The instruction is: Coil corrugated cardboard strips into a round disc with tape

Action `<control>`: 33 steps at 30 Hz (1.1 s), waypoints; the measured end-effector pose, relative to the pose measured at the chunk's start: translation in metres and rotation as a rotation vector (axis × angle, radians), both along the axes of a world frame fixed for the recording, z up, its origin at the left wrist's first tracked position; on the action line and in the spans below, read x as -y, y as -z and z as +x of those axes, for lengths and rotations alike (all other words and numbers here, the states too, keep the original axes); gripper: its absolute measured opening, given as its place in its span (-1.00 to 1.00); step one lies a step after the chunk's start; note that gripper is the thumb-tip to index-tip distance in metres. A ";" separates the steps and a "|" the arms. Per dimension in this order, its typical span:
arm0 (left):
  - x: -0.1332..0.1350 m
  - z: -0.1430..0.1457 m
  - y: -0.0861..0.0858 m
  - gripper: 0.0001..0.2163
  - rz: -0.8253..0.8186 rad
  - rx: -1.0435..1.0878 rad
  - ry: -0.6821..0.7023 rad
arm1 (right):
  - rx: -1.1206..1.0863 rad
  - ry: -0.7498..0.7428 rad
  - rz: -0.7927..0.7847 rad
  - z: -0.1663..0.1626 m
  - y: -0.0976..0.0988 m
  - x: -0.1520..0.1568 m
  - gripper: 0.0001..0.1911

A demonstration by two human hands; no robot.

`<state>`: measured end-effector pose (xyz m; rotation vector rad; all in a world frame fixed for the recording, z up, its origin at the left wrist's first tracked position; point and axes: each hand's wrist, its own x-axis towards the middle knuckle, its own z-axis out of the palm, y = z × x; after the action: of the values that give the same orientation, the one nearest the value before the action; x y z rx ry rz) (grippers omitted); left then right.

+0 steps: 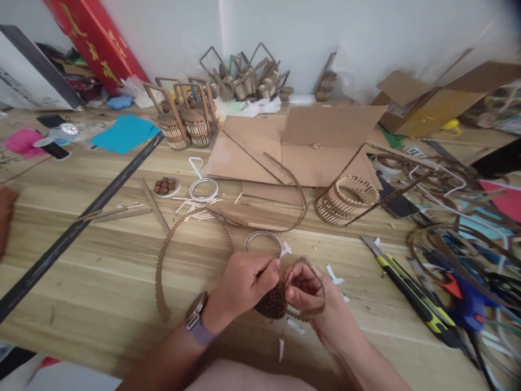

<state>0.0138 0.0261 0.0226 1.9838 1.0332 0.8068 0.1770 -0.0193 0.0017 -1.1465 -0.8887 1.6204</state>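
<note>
A tight brown coil of corrugated cardboard (272, 304) sits low between my two hands, partly covered by them. My left hand (248, 282), with a watch on its wrist, is closed over the coil's left and upper edge. On the other side my right hand (305, 290) has its fingers curled, pinching the coil's right edge and a loose corrugated cardboard strip (313, 312) that loops around the fingers. Just beyond my hands lies a tape ring (262, 234). Another long corrugated strip (163, 271) curves across the table on the left.
A slatted basket with a tall handle (348, 201) stands right of centre. A yellow-black utility knife (415, 288) and a blue glue gun (468, 301) lie at right. Flat cardboard (248, 146), finished baskets (195, 125) and a bowl of brown balls (166, 187) are farther back.
</note>
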 end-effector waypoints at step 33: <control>0.000 -0.001 0.005 -0.55 0.240 -0.225 -0.055 | 0.506 0.221 0.316 0.015 -0.007 -0.008 -0.87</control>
<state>0.0125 0.0265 0.0179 2.3004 1.1685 0.7801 0.1923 -0.0110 0.0084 -1.3919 -1.2389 0.9785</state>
